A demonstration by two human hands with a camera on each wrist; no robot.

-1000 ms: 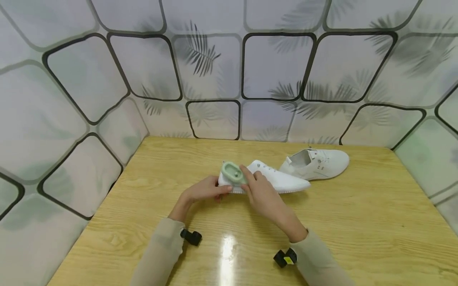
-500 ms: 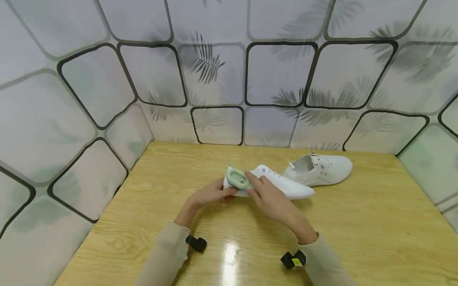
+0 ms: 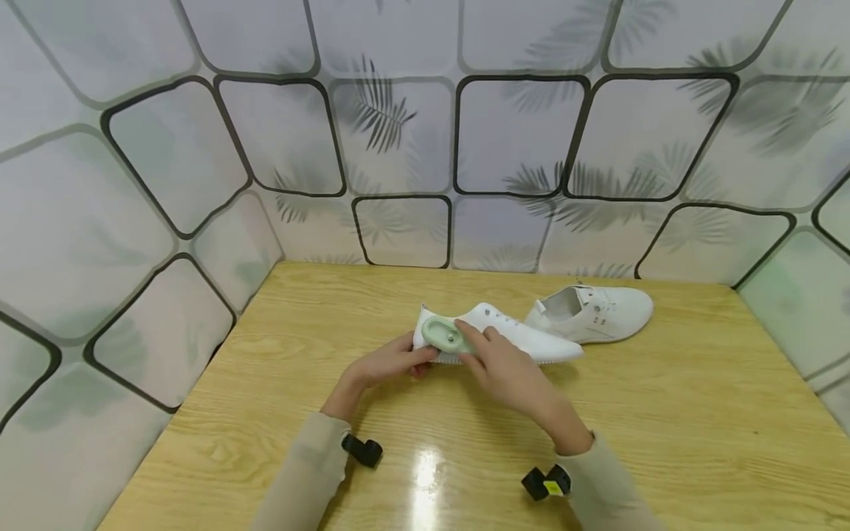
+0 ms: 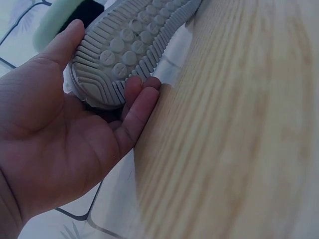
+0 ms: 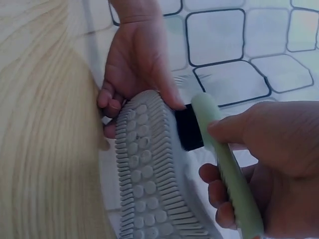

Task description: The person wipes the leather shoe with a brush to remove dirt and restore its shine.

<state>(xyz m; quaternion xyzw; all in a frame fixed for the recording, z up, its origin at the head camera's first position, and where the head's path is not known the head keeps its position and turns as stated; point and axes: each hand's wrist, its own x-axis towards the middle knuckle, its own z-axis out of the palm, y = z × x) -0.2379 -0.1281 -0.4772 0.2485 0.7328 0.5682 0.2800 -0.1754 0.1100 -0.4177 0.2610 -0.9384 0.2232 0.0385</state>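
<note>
A white shoe point(image 3: 531, 339) lies tipped on its side, its toe to the right and its ridged sole point(image 5: 144, 174) turned toward the person. My left hand point(image 3: 392, 360) grips the heel, thumb along the sole's edge and fingers curled beneath, as the left wrist view shows with the sole point(image 4: 124, 50). My right hand point(image 3: 508, 369) holds a light green brush point(image 3: 441, 334). In the right wrist view, its dark bristles point(image 5: 189, 128) press against the shoe's side near the heel, and the fingers wrap the green handle point(image 5: 234, 184).
A second white shoe point(image 3: 598, 313) stands behind and to the right, close to the first one's toe. Both rest on a wooden table point(image 3: 664, 420). A patterned wall covering point(image 3: 518, 136) rises along the back and sides.
The brush has shifted slightly along the shoe's heel side, a little to the right relative to the shoe. Both hands keep their holds. The whole head view has also shifted a little.
</note>
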